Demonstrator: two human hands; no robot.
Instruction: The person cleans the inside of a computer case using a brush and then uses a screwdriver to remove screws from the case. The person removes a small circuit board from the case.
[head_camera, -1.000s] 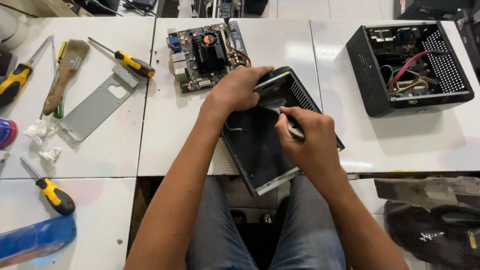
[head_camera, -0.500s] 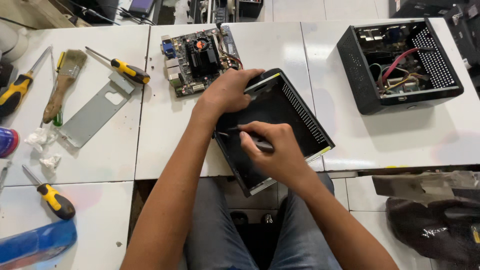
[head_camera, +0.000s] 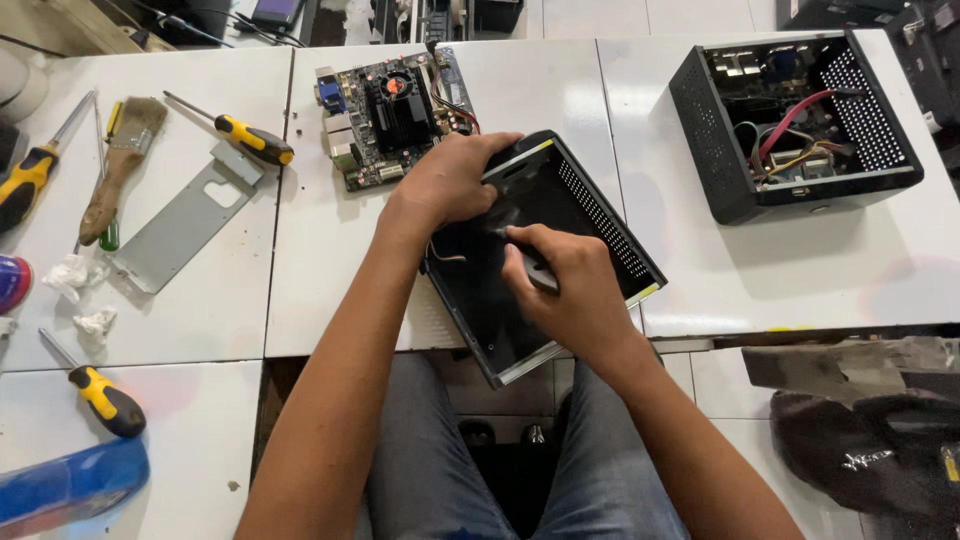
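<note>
Black empty case (head_camera: 590, 215) under left hand (head_camera: 450, 185), right hand (head_camera: 565, 285) inside

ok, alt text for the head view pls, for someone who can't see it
A person's left hand steadies an empty black computer case on a white table while the right hand works a dark tool inside it. A bare circuit board lies behind, a second black case with cables to the right, and screwdrivers and a brush to the left.

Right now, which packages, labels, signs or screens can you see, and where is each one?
Dark flat device, perhaps a screen: far table edge, top centre-left, mostly cut off.
Black bag with a small pale mark: floor, lower right.
No clear packages or signs.
</note>
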